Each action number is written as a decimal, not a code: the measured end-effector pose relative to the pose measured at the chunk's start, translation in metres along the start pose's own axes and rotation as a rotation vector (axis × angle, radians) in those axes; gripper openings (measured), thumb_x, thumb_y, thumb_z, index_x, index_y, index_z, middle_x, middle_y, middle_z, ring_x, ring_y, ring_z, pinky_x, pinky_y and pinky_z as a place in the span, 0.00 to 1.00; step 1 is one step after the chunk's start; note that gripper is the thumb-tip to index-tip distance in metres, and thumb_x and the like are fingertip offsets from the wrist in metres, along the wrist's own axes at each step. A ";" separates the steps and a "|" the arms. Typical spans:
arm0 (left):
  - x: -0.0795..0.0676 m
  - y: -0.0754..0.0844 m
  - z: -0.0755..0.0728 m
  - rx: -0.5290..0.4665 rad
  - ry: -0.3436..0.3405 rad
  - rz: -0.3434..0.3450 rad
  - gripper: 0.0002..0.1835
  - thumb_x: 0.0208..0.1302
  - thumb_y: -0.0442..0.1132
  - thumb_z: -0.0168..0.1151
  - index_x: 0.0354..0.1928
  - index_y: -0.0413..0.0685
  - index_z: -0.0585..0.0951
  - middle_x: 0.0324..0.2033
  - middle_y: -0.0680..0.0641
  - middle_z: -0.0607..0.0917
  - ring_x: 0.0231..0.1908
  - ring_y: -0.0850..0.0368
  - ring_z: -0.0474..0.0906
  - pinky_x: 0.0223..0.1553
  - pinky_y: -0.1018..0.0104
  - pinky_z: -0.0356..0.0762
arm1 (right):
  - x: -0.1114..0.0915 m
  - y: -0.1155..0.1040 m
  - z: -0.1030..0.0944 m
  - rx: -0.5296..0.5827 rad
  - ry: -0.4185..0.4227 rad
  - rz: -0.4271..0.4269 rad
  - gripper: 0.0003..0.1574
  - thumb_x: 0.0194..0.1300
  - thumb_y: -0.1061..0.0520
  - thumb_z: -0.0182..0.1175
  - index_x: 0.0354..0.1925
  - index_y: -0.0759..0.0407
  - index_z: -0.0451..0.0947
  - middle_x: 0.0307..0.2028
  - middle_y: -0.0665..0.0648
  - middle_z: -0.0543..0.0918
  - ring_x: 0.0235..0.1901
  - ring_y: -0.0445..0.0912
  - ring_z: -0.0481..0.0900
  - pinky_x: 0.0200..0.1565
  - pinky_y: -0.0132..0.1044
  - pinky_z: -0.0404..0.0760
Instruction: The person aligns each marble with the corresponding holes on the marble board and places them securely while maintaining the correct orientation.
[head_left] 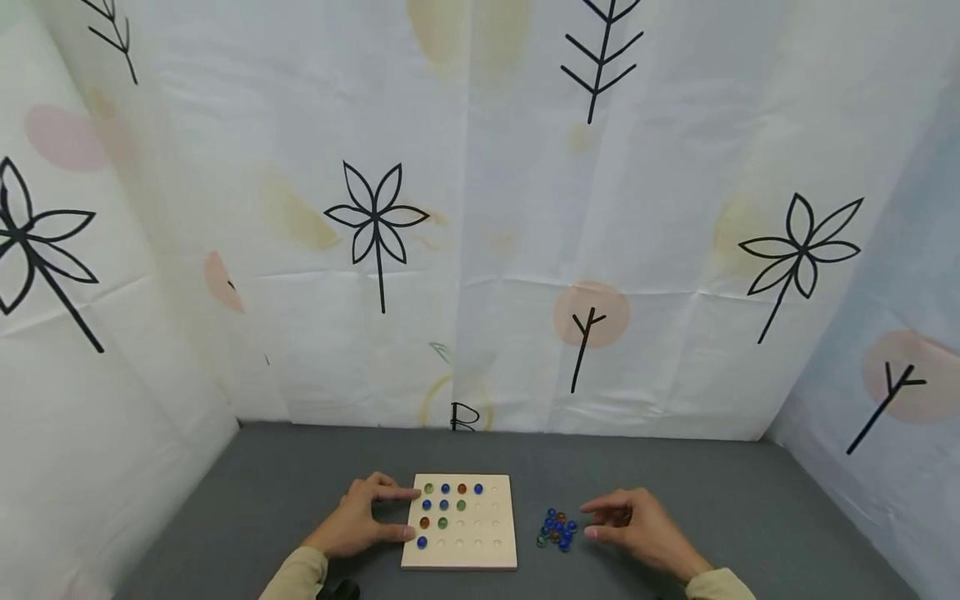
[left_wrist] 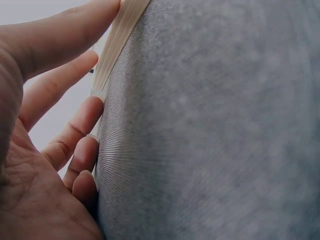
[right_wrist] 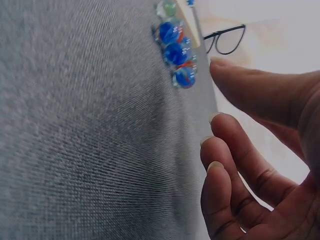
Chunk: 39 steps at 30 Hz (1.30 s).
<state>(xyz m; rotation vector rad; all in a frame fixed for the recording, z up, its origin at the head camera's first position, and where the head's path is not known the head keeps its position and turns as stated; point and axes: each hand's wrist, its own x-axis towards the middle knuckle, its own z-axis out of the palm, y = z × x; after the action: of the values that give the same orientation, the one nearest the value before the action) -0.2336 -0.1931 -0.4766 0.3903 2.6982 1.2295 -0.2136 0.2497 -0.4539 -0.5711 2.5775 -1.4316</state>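
A pale square wooden board [head_left: 480, 550] with rows of round hollows lies on the grey table. Glass marbles in green, blue and red sit in its left and upper hollows, such as a blue marble [head_left: 422, 542] in the bottom row. My left hand [head_left: 356, 518] touches the board's left edge with thumb and index finger, held apart along it. Beside the board's right side lies a cluster of loose marbles [head_left: 557, 528], mostly blue with some red and green. Just right of that cluster is my right hand [head_left: 637, 527], thumb and fingers apart, with nothing between them.
The grey table [head_left: 315, 458] runs back to a white patterned cloth [head_left: 510, 250] hanging behind it. More cloth closes off the left and right sides. A small dark object [head_left: 345, 590] shows by the left wrist at the lower edge.
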 end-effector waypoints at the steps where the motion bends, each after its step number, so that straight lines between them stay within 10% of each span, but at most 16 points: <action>1: 0.000 0.000 0.000 -0.008 -0.002 -0.001 0.28 0.51 0.53 0.81 0.56 0.61 0.87 0.51 0.50 0.75 0.57 0.40 0.65 0.56 0.23 0.57 | 0.002 0.002 0.001 -0.004 -0.005 -0.004 0.19 0.61 0.58 0.74 0.48 0.66 0.87 0.37 0.57 0.85 0.32 0.40 0.80 0.32 0.35 0.81; 39: -0.001 0.000 0.002 -0.035 0.005 -0.021 0.29 0.51 0.52 0.81 0.57 0.57 0.87 0.52 0.49 0.76 0.59 0.37 0.64 0.56 0.25 0.56 | 0.015 0.001 0.014 -0.129 -0.029 -0.032 0.10 0.55 0.61 0.77 0.38 0.59 0.91 0.28 0.48 0.82 0.24 0.38 0.76 0.25 0.33 0.76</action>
<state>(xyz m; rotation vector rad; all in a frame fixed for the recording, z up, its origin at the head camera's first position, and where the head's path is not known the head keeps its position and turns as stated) -0.2324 -0.1916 -0.4778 0.3546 2.6743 1.2716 -0.2238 0.2333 -0.4617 -0.6476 2.6634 -1.2633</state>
